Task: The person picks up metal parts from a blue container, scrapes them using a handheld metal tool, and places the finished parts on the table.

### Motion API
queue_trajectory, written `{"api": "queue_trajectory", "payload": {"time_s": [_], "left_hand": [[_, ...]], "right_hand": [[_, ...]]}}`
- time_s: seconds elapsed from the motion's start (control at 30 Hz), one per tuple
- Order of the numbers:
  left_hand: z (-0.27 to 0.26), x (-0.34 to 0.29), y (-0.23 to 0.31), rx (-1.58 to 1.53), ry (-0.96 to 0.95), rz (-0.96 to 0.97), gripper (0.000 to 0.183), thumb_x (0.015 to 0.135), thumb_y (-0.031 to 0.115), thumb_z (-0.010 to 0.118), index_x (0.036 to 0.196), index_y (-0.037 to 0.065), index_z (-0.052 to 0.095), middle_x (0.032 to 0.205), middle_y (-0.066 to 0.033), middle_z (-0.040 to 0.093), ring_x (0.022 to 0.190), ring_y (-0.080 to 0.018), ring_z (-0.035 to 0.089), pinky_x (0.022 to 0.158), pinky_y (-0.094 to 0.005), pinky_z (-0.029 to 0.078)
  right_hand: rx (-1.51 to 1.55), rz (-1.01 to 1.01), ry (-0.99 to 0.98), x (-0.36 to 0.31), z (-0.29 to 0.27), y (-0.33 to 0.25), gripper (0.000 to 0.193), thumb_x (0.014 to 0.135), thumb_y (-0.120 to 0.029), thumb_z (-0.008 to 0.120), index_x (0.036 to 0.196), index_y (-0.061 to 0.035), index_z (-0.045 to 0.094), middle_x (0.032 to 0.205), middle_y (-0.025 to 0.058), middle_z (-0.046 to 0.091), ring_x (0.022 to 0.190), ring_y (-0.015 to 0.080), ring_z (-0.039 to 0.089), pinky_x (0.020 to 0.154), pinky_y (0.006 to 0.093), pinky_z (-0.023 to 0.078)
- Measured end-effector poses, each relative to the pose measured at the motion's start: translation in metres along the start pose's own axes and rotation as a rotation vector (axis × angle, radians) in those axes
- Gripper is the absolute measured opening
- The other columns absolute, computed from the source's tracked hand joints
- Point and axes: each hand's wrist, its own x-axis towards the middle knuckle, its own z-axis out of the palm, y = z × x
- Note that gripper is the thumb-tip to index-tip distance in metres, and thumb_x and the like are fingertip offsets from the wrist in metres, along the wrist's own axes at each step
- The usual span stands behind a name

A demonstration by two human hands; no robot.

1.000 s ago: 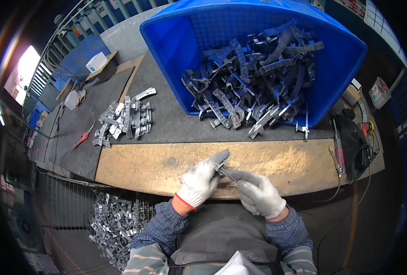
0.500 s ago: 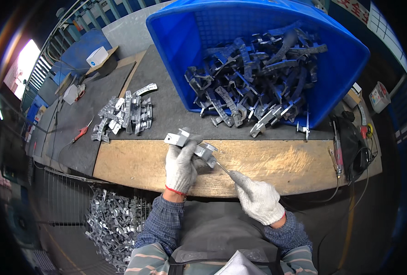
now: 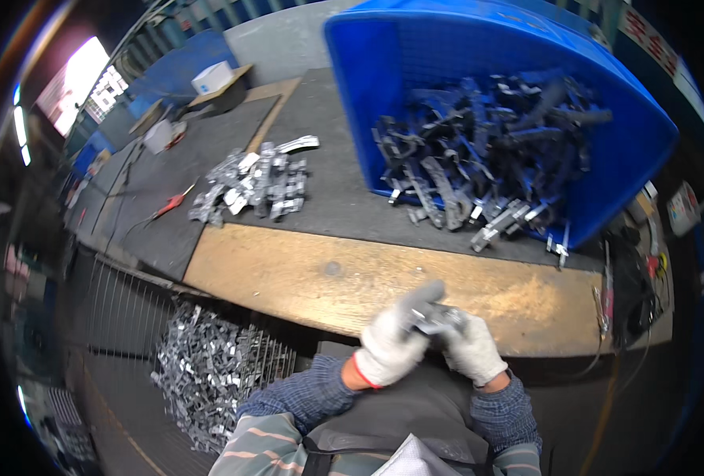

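Both hands wear white knit gloves and meet over the front edge of the wooden board (image 3: 352,274). My left hand (image 3: 393,335) is closed round a shiny grey metal bracket (image 3: 439,319), which is smeared by motion. Close against the bracket's other side is my right hand (image 3: 472,349), its fingers curled. Whatever tool the right hand may hold is hidden behind the glove and bracket. A pile of similar metal brackets (image 3: 260,182) lies on the dark mat to the left.
A large blue bin (image 3: 633,151) tipped toward me holds many dark metal brackets, some spilling onto the mat (image 3: 332,178). Red-handled pliers (image 3: 169,206) lie at left. Below the bench's left side is a wire basket (image 3: 268,357) of brackets. Cables and a pink tool (image 3: 607,297) sit at right.
My view has turned, shifting the bench. Both hands have come together, nearer my body, with the bracket between them. The thin metal tool seen in my right hand no longer shows.
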Motion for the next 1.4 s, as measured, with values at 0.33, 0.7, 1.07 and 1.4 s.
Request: {"api": "queue_trajectory", "payload": {"time_s": [0.33,0.7,1.07,1.4], "left_hand": [[-0.033,0.033,-0.010,0.639,-0.200,-0.097,0.067,0.102,0.020,0.071,0.163,0.008,0.046,0.107,-0.0221,0.078,0.091,-0.0424,0.079,0.080,-0.0494,0.063],[-0.128,0.046,-0.012,0.941,-0.137,-0.074,0.072,0.098,0.018,0.075,0.163,0.008,0.046,0.118,-0.0216,0.074,0.105,-0.0377,0.075,0.091,-0.0484,0.061],[-0.173,0.124,-0.002,0.646,0.400,0.027,0.048,0.108,0.024,0.073,0.150,0.004,0.063,0.134,-0.0156,0.072,0.106,-0.0198,0.074,0.092,-0.0347,0.064],[0.006,0.207,-0.058,0.833,0.287,-0.276,0.089,0.091,0.036,0.076,0.166,0.006,0.039,0.146,-0.0279,0.069,0.129,-0.0446,0.071,0.112,-0.0483,0.055]], "right_hand": [[0.176,0.247,-0.206,-0.003,0.010,-0.012,0.018,0.105,-0.010,0.064,0.120,-0.0035,0.073,0.069,0.0097,0.067,0.051,0.0219,0.062,0.049,0.0348,0.051],[-0.527,-0.389,-0.111,0.016,0.002,0.016,0.030,0.106,-0.024,0.069,0.133,-0.0134,0.077,0.110,0.0191,0.082,0.095,0.0390,0.080,0.082,0.0458,0.065],[-0.385,-0.465,0.040,0.018,-0.002,0.031,0.030,0.106,-0.023,0.070,0.134,-0.0164,0.078,0.110,0.0166,0.083,0.090,0.0368,0.081,0.077,0.0454,0.066],[-0.195,-0.459,0.053,0.016,-0.003,0.035,0.031,0.106,-0.020,0.072,0.136,-0.0118,0.076,0.113,0.0187,0.082,0.099,0.0379,0.081,0.084,0.0441,0.066]]}}
